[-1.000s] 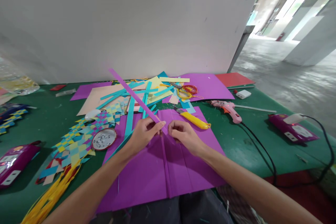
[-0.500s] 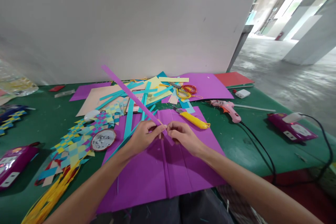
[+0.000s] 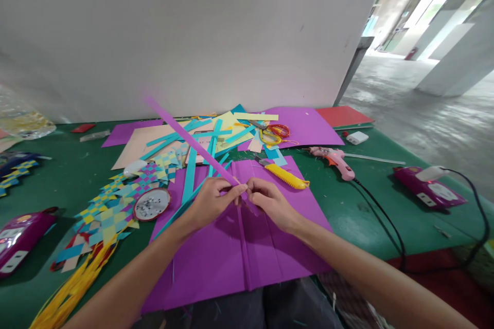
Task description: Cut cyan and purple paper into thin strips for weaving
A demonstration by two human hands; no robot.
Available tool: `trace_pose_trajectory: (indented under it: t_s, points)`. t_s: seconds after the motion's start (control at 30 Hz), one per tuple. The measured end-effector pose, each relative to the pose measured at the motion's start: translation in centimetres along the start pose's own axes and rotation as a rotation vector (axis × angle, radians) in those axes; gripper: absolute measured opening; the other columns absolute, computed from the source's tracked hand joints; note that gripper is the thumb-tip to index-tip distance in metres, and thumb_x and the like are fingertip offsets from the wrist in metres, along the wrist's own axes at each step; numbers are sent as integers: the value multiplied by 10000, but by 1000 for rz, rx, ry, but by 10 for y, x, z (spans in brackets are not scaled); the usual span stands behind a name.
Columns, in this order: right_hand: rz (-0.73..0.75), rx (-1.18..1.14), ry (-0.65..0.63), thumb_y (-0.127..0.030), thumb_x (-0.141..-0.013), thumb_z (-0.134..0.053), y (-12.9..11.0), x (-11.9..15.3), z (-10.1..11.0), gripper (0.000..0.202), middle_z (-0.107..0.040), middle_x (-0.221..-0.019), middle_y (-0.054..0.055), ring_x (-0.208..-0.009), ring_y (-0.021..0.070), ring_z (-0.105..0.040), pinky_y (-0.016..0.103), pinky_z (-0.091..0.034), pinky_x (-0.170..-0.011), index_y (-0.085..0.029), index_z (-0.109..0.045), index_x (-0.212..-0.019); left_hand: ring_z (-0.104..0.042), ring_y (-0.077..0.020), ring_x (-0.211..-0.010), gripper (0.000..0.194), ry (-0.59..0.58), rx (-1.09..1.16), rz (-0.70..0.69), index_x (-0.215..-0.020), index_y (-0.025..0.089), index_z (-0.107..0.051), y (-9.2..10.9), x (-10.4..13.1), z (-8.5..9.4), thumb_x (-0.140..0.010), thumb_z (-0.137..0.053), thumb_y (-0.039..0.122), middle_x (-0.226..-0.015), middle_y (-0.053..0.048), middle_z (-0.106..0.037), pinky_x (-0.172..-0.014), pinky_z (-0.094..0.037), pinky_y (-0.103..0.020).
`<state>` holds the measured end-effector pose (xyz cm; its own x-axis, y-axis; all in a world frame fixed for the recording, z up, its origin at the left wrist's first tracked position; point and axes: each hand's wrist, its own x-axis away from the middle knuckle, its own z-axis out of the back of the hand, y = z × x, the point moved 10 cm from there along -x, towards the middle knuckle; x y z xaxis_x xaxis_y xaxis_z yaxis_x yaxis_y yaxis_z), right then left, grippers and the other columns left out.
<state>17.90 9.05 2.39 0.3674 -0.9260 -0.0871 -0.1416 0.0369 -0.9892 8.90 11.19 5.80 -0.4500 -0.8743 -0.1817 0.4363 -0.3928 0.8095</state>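
Observation:
A long purple paper strip [image 3: 189,139] slants up and to the left from between my hands. My left hand [image 3: 216,198] pinches it near its lower end, thumb on top. Close beside, my right hand [image 3: 270,199] is closed on the same strip, fingertips almost touching those of the left; its short end shows beneath. Under both hands lies a creased purple card sheet [image 3: 208,257]. A yellow utility knife [image 3: 285,176] rests on the sheet's far right part. Turquoise paper strips [image 3: 190,172] lie left of and beyond my left hand.
Left are woven paper pieces [image 3: 116,211], a round dish of small dark bits [image 3: 152,204] and yellow raffia-like strands [image 3: 83,277]. Scissors [image 3: 274,133] lie beyond. A pink glue gun [image 3: 332,160] and its cord are right, near a purple power strip [image 3: 426,187]. A white panel [image 3: 185,51] bounds the back.
The strip's upper end has swung slightly left and is blurred. Both hands stay nearly in place, with the right fingers curled a little differently around the lower end.

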Motion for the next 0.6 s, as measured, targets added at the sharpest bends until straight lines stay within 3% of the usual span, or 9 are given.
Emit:
trace_pose_trajectory:
  t_s: [0.3, 0.33, 0.43, 0.47, 0.6]
  points:
    - [-78, -88, 14, -185, -666, -452, 6, 3, 1, 19, -431, -546, -59, -511, 87, -380, 222, -283, -496, -196, -436, -669, -578, -126, -499, 353, 146, 147, 61, -496, 165, -573, -9, -3, 28, -821, -581, 302, -505, -6, -615, -526, -433, -231]
    - [-72, -78, 15, -187, -667, -450, 5, 3, 3, 20, -432, -545, -58, -511, 88, -382, 224, -281, -497, -196, -434, -663, -580, -124, -509, 350, 210, 182, 63, -497, 167, -558, -13, -4, 38, -822, -583, 297, -509, -3, -613, -539, -439, -230]
    - [-54, 20, 53, -170, -687, -424, 4, 2, 11, 47, -417, -540, -55, -511, 94, -374, 233, -270, -499, -198, -423, -649, -556, -105, -496, 347, 618, 409, -7, -520, 185, -474, -25, 6, 86, -837, -565, 293, -475, 38, -528, -519, -430, -216]
    - [-37, 86, 79, -165, -698, -421, 3, 2, 14, 61, -418, -548, -50, -520, 97, -378, 237, -273, -506, -198, -424, -646, -553, -103, -493, 345, 650, 424, -15, -524, 185, -472, -27, 6, 91, -838, -565, 293, -469, 42, -507, -516, -429, -216]
    - [111, 548, 111, -263, -786, -514, -7, 0, 6, 83, -501, -653, -19, -598, 120, -433, 258, -294, -572, -192, -532, -747, -543, -107, -467, 362, 455, 311, 102, -511, 174, -511, -36, -5, 68, -829, -585, 329, -483, 9, -567, -500, -425, -227]
